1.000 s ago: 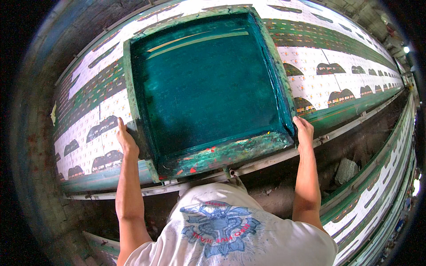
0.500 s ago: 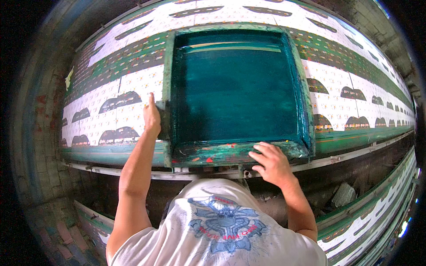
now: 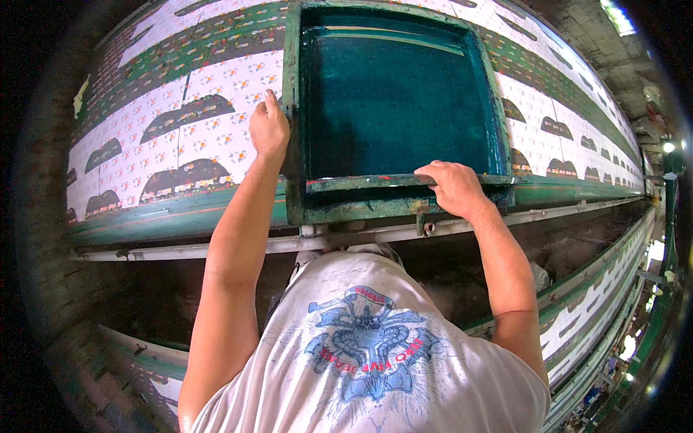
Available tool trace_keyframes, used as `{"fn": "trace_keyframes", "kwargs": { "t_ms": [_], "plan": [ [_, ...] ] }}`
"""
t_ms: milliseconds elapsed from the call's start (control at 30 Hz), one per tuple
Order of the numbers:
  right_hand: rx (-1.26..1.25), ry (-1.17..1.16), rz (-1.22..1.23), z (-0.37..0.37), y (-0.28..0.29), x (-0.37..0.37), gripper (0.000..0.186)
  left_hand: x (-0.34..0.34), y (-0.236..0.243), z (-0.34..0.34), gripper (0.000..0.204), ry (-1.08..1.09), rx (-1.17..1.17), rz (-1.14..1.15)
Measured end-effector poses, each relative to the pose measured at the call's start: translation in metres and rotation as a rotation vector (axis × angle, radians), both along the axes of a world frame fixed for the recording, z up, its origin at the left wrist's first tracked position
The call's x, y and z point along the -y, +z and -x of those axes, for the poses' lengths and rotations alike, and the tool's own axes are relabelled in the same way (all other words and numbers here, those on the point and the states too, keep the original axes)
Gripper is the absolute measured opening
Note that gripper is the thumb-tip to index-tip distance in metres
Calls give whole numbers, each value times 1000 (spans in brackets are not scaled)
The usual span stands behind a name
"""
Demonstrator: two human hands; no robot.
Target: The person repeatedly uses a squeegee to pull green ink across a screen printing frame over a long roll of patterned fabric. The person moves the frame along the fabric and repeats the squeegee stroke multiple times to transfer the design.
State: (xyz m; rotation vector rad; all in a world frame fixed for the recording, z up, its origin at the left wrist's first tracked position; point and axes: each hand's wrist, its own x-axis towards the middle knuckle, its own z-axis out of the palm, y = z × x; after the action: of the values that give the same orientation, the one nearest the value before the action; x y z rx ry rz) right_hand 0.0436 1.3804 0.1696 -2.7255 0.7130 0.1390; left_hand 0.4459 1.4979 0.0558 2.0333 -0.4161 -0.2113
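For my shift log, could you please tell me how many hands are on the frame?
2. The left hand grips the left side of the frame; the right hand rests on its near bar.

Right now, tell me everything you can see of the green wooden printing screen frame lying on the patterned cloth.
The green wooden printing screen frame is rectangular, its paint worn and flecked with red along the near rail. Inside, dark teal mesh, wet-looking with ink, fills the opening. It lies flat on the long white patterned cloth with dark arch shapes and green bands. The left hand presses its left rail; the right hand rests on a bar along the near edge. A small metal fitting hangs below the near rail.
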Motion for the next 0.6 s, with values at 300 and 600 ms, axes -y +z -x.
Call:
{"fn": "trace_keyframes", "kwargs": {
  "t_ms": [300,600],
  "plan": [
    [108,-31,166,25,-27,-47,55,-3,14,7,72,-55,-85,51],
    [253,34,406,-30,-66,34,56,-3,5,5,57,5,-36,167]
  ]
}}
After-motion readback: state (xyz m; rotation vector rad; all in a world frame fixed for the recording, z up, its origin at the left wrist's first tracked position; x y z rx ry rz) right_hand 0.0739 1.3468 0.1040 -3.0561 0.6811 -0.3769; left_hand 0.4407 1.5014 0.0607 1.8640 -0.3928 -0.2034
